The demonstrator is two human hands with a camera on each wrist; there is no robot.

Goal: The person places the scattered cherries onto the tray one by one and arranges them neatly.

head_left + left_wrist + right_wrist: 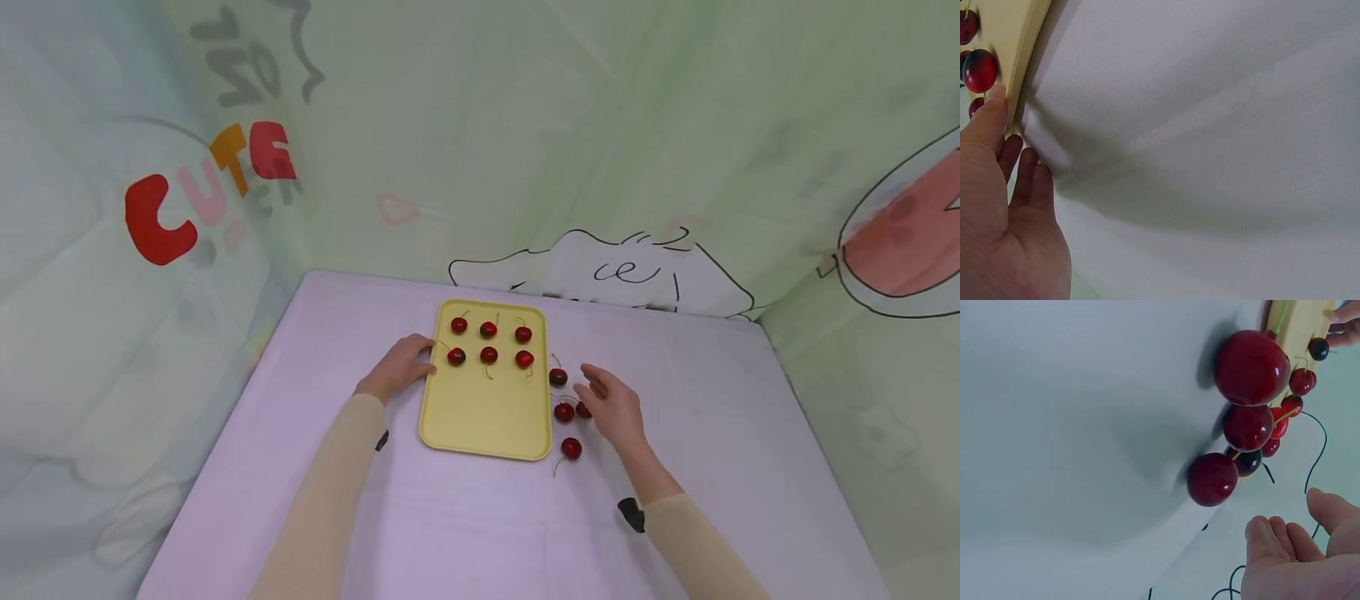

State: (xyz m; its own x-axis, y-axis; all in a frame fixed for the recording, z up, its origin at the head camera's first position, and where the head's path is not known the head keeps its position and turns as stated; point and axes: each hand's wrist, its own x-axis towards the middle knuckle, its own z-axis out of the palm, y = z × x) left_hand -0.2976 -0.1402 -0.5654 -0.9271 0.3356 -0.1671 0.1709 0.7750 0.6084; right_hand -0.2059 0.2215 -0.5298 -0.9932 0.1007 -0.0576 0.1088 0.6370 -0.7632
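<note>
A yellow rectangular tray (486, 417) lies on the table, with several dark red cherries (489, 355) in two rows across its far half. At its left rim is my left hand (397, 367); in the left wrist view, the thumb (988, 119) lies over the edge and the other fingers curl at the outer side. Several loose cherries (564, 412) with thin stems lie just right of the tray. My right hand (613, 407) hovers beside them, thumb and fingers apart with nothing between them, and partly covers one cherry (583, 410) in the head view.
A pale lilac cloth covers the table (480, 533). Behind it and along the sides hang light printed curtains (480, 150), close to the table's far edge. A dark band piece (632, 514) shows at my right wrist.
</note>
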